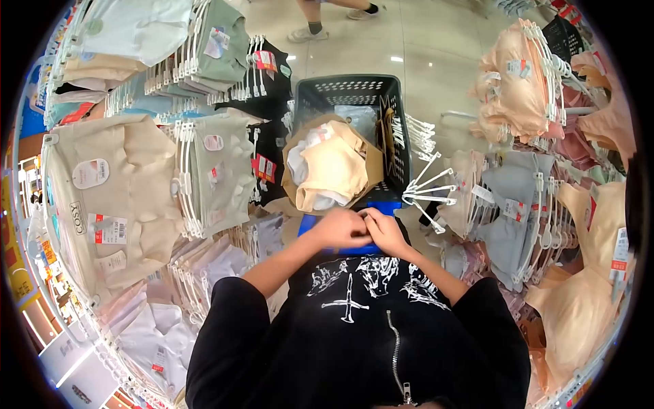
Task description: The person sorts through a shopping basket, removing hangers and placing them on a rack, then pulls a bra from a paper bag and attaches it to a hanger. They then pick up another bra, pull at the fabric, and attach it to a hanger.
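My left hand (340,228) is curled, close in front of my body, its fingers meeting those of my right hand (383,232). The fingers of my right hand are bent and pinched together. Whatever lies between the fingertips, if anything, is too small to make out. Under both hands is a blue surface (305,225), at the near end of a black plastic basket (347,82). A brown carton (293,180) stands in the basket, heaped with beige garments (334,167) and some white and grey cloth.
Racks of hanging underwear flank me, with beige pieces (129,184) on the left and peach bras (518,75) on the right. White hangers (429,191) stick out beside the basket's right wall. Beyond the basket, a person's feet (310,34) stand on the tiled floor (436,61).
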`<state>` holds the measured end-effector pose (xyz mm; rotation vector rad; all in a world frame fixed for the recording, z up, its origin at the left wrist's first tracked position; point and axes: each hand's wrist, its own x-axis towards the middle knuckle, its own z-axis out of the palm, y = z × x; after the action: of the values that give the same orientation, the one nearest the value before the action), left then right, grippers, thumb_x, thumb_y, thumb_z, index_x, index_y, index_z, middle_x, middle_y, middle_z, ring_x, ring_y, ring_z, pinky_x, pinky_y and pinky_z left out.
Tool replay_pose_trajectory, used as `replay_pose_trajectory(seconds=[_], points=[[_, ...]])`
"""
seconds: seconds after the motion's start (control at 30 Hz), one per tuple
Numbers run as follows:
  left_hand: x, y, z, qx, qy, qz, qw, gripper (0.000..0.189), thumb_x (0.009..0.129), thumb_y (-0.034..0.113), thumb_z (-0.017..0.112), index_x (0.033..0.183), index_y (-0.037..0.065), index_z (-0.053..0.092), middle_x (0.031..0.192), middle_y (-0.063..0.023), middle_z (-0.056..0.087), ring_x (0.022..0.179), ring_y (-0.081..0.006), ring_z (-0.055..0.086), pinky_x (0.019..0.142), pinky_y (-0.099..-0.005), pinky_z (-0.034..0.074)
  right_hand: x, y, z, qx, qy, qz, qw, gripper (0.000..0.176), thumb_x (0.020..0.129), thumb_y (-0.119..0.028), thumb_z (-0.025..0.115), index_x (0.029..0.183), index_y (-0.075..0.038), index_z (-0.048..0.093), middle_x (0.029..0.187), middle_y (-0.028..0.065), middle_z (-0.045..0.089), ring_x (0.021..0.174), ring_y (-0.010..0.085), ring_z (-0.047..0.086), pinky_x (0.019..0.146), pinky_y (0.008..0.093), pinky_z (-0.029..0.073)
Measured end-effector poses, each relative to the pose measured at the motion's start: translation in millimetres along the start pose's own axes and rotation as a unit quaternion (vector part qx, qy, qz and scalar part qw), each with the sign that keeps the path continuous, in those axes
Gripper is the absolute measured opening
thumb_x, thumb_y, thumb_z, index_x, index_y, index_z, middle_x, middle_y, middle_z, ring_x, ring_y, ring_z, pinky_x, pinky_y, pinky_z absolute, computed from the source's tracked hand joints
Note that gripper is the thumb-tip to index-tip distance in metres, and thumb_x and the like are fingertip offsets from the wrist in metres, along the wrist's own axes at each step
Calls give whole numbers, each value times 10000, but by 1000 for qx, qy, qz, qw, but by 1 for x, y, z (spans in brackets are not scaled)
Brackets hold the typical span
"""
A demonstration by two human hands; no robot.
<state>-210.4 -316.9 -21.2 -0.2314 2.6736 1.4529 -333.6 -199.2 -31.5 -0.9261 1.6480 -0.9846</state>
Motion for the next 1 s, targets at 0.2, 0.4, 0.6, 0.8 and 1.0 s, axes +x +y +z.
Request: replay_pose_trajectory(seconds=[0.2, 0.4, 0.6, 0.8, 1.0], points=[[34, -80, -17, 44, 174, -204, 962, 163, 767, 230, 561, 809, 83, 620, 756, -113, 609, 707, -287, 584, 636, -373, 461, 2, 8, -4, 54, -63, 87, 993, 162, 848, -134, 479, 927, -25, 569, 559, 77, 553, 507, 144, 570, 491, 270, 427], [85, -156, -14, 232, 241, -124, 934, 197, 710, 89, 517, 884, 88, 608, 894, -88, 606, 809, -285, 577, 724, -387, 454, 4, 18, -1, 45, -72, 74, 994, 161, 836, -145, 496, 924, -35, 572, 548, 80, 549, 478, 153, 563, 475, 269, 420], [95, -172, -15, 438, -19, -338, 833, 155, 707, 94, 549, 807, 127, 662, 894, -68, 640, 825, -199, 603, 651, -413, 445, 2, 18, -4, 75, -37, 86, 993, 153, 843, -127, 487, 937, -37, 568, 548, 78, 550, 482, 147, 557, 487, 268, 426], [65, -128, -59, 473, -121, -284, 825, 266, 600, 302, 733, 784, 118, 676, 808, -69, 657, 720, -218, 637, 572, -332, 447, -8, 20, -7, 138, 2, 68, 988, 160, 856, -106, 465, 957, -32, 565, 585, 49, 557, 524, 108, 556, 494, 236, 438], [29, -81, -81, 387, -159, -257, 871, 383, 542, 373, 761, 767, 79, 660, 776, -107, 639, 739, -259, 622, 628, -381, 486, -16, 28, -8, 235, 51, 75, 968, 183, 861, -65, 436, 1002, -25, 547, 687, 59, 573, 556, 102, 549, 513, 206, 444]])
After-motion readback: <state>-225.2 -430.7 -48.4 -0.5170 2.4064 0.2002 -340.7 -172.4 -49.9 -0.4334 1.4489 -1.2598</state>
